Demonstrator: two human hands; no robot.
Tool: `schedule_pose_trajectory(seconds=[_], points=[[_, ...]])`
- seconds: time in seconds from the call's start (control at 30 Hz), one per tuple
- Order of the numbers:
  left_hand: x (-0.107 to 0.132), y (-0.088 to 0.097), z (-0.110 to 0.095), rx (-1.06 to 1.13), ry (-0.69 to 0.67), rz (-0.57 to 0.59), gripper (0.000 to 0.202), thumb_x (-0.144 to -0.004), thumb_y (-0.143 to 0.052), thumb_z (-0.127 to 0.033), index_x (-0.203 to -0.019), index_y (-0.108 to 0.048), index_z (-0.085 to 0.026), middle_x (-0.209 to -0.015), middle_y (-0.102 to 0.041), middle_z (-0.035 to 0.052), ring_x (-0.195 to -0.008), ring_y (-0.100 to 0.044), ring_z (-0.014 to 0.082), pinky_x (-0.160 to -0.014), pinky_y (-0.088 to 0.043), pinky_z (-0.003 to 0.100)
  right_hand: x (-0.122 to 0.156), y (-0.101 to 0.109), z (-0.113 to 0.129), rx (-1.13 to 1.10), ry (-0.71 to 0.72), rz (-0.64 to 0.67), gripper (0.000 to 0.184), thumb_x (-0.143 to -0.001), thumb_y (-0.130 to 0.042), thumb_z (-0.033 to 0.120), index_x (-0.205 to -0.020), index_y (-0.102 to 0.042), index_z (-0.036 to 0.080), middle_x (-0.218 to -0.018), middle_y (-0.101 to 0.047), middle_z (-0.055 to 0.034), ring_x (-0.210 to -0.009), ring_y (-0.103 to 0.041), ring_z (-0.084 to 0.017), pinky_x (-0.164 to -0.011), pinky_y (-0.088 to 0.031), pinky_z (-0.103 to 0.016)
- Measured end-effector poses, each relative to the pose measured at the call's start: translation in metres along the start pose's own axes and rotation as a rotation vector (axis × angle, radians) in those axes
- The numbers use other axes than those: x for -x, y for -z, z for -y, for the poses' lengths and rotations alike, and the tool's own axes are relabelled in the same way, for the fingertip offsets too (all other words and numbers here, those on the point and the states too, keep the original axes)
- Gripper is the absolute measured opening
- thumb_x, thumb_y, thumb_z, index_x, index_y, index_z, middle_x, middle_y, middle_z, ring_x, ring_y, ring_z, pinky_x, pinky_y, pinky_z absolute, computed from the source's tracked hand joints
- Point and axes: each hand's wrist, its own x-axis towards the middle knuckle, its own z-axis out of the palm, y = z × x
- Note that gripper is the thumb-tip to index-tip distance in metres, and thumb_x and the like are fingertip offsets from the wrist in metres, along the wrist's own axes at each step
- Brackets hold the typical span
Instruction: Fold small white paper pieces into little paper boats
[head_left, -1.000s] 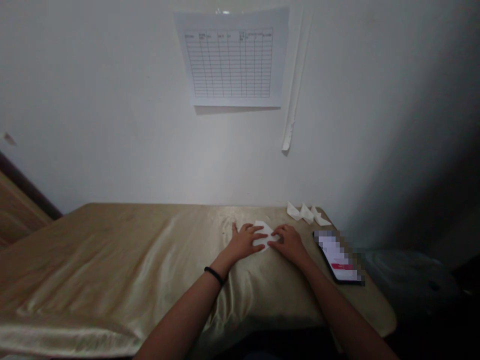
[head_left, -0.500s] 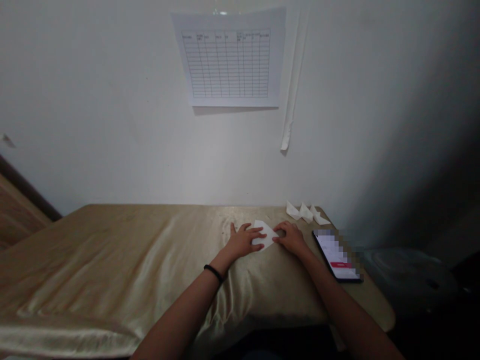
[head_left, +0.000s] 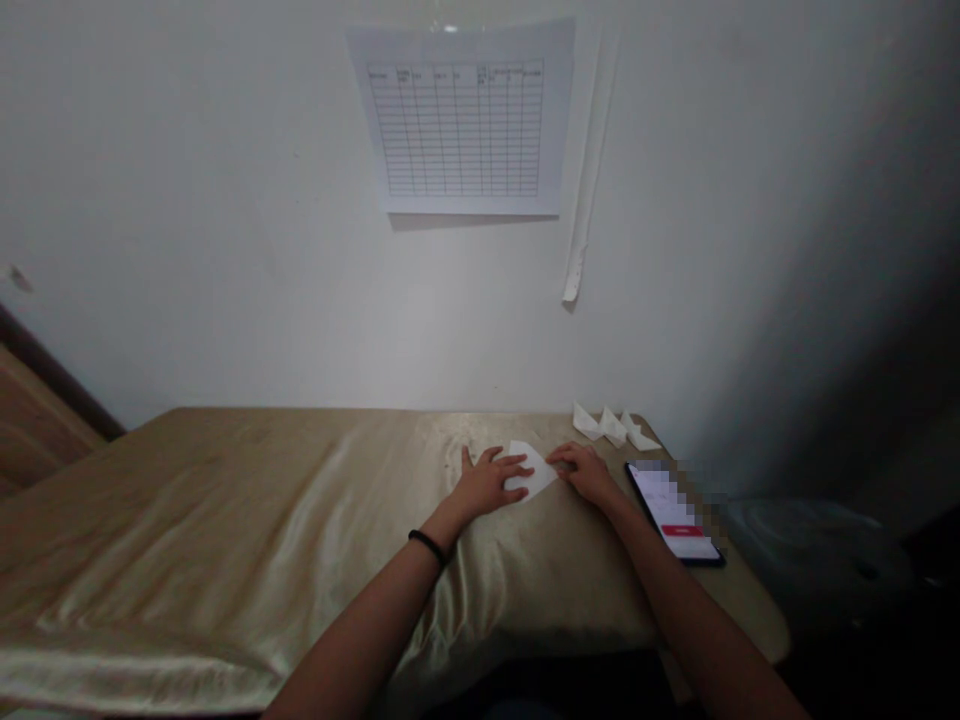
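Observation:
A small folded white paper [head_left: 534, 472] lies on the gold satin cloth [head_left: 262, 520] that covers the table. My left hand [head_left: 486, 484] rests flat on the paper's left part with fingers spread; a black band is on that wrist. My right hand [head_left: 586, 472] sits at the paper's right corner, its fingertips pressed down on the edge. Neither hand lifts the paper.
Three small folded white paper shapes [head_left: 615, 426] stand at the table's far right corner by the wall. A phone [head_left: 675, 512] with a lit screen lies right of my right hand. A printed grid sheet [head_left: 461, 120] hangs on the wall. The table edge drops off at the right.
My right hand has slid a little to the right along the paper, uncovering more of it. My left hand has stayed in place.

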Motion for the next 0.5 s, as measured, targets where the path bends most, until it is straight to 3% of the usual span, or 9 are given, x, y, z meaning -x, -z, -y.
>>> schedule_pose_trajectory(seconds=[0.17,0.3,0.5], points=[[0.002,0.0,-0.005,0.003,0.013,-0.037,0.04,-0.09,-0.06,-0.057,-0.129,-0.061,-0.048,-0.153,-0.05,-0.0078,-0.146,-0.031,0.0372,-0.107,0.009,0.083,0.003,-0.001,-0.003,-0.014,0.051,-0.004,0.043,-0.078,-0.051,0.005,-0.102,-0.077,0.03,-0.118,-0.071,-0.0014,-0.115,-0.058,-0.023,-0.107,-0.04,-0.044],[0.003,-0.001,-0.012,0.016,0.014,-0.065,0.044,-0.088,-0.061,-0.063,-0.127,-0.064,-0.043,-0.151,-0.053,-0.0046,-0.145,-0.033,0.0381,-0.108,0.009,0.082,0.007,0.0,0.001,0.013,0.073,-0.012,0.03,-0.081,-0.055,0.012,-0.094,-0.078,0.027,-0.117,-0.071,-0.0038,-0.113,-0.058,-0.024,-0.107,-0.039,-0.045],[0.005,0.001,-0.011,0.0,0.047,-0.031,0.04,-0.09,-0.062,-0.04,-0.13,-0.061,-0.047,-0.158,-0.043,-0.0065,-0.147,-0.03,0.0367,-0.109,-0.001,0.083,0.015,0.003,0.007,0.028,0.133,-0.012,0.009,-0.078,-0.068,0.022,-0.083,-0.075,0.024,-0.115,-0.069,-0.0049,-0.113,-0.056,-0.025,-0.105,-0.04,-0.045]])
